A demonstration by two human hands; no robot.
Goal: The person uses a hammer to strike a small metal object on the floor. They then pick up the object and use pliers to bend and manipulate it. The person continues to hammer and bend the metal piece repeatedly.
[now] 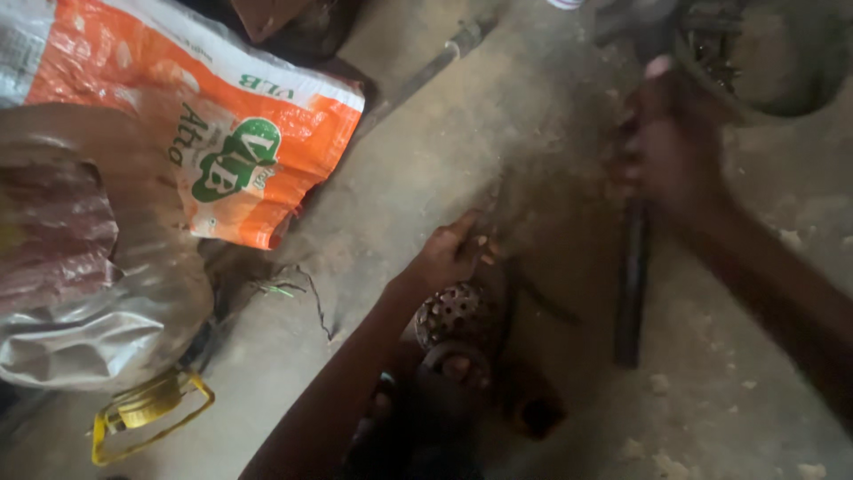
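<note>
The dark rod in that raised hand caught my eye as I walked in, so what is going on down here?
A person works over a dusty concrete floor. The right hand, blurred, grips a dark rod upright. The left hand pinches something small against the floor, too dim to identify. A round perforated metal part lies just below it. An orange-and-white sack and a yellow cap lie to the left.

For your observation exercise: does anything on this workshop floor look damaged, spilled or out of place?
Pale crumbled chips lie scattered over the dusty floor at lower right. A yellow cap with its carrying strap lies loose by the sacks. The right hand is blurred, gripping a dark rod.
</note>
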